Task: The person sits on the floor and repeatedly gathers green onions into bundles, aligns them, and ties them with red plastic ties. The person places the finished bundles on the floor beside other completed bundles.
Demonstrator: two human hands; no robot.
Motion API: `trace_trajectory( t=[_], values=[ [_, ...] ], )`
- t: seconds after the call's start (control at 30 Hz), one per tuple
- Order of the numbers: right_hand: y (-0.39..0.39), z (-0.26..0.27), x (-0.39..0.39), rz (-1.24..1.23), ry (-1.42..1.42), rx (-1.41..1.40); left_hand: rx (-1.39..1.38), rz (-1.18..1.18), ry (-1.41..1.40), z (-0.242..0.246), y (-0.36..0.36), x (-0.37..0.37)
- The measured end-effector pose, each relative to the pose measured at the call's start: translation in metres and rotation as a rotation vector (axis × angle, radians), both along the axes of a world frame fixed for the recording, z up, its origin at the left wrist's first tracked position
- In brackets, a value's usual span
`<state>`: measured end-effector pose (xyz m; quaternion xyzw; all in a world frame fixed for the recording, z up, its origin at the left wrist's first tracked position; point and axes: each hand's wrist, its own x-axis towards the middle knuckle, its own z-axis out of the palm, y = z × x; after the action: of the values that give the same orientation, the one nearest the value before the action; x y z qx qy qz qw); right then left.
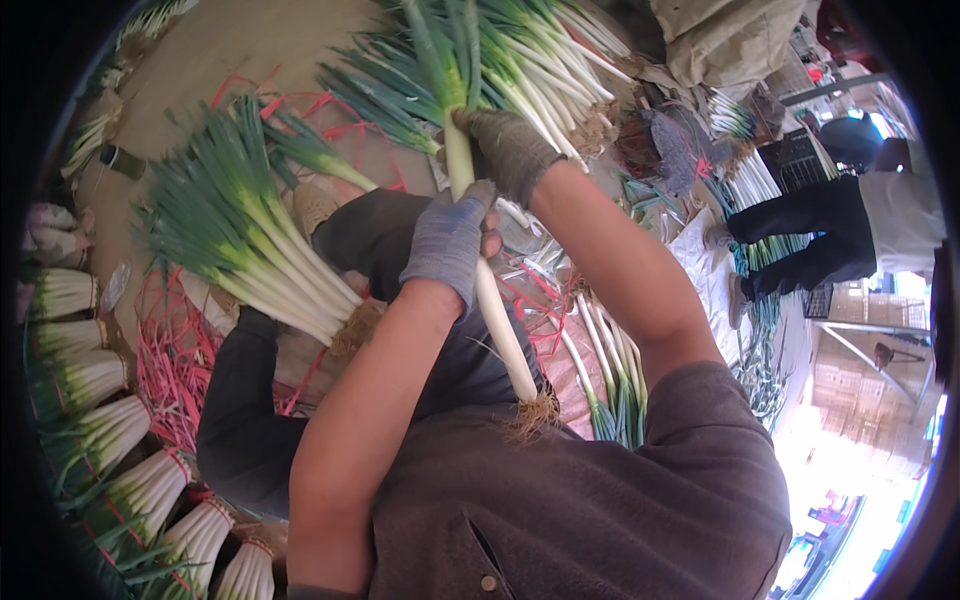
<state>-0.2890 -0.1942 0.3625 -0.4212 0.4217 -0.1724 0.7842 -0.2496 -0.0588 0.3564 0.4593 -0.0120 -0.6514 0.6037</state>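
Observation:
Before my chest I hold one thick Welsh onion (501, 330), its white stalk slanting down to a root tuft (535, 416). My left hand (454, 236), in a grey-blue knit glove with bare fingertips showing, wraps the middle of the stalk. Higher up, my right hand (514, 146) in a dirty brown-grey glove grips where the white turns green; part of its fingers is hidden behind the stalk. The green leaves run out past the top of the view. Left of my knees lies a sheaf of Welsh onions (274, 247) with roots toward me.
More loose onions (536, 75) lie ahead. Pink plastic twine (172, 352) is heaped at left, beside a curved row of tied bundles (112, 431). Several onions (611, 360) lie by my right side. Another person in dark trousers (810, 225) stands at right near black crates (791, 161).

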Motion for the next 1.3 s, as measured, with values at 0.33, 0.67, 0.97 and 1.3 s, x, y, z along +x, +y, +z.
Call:
trace_trajectory(
  t=[0.33, 0.67, 0.97, 1.3],
  values=[
    [-0.031, -0.019, 0.074, -0.092, -0.080, -0.323, 0.108, -0.113, -0.113, -0.025, 0.103, 0.003],
    [0.077, -0.051, 0.192, 0.536, 0.148, -0.461, 0.274, 0.242, -0.774, -0.116, 0.159, 0.038],
    [0.114, -0.197, 0.311, 0.848, 0.202, -0.615, 0.364, 0.599, -0.388, -0.243, 0.164, 0.047],
    [0.158, -0.291, 0.323, 0.911, 0.627, -1.079, 0.751, 0.551, 0.258, -0.280, 0.153, 0.081]
  ],
)
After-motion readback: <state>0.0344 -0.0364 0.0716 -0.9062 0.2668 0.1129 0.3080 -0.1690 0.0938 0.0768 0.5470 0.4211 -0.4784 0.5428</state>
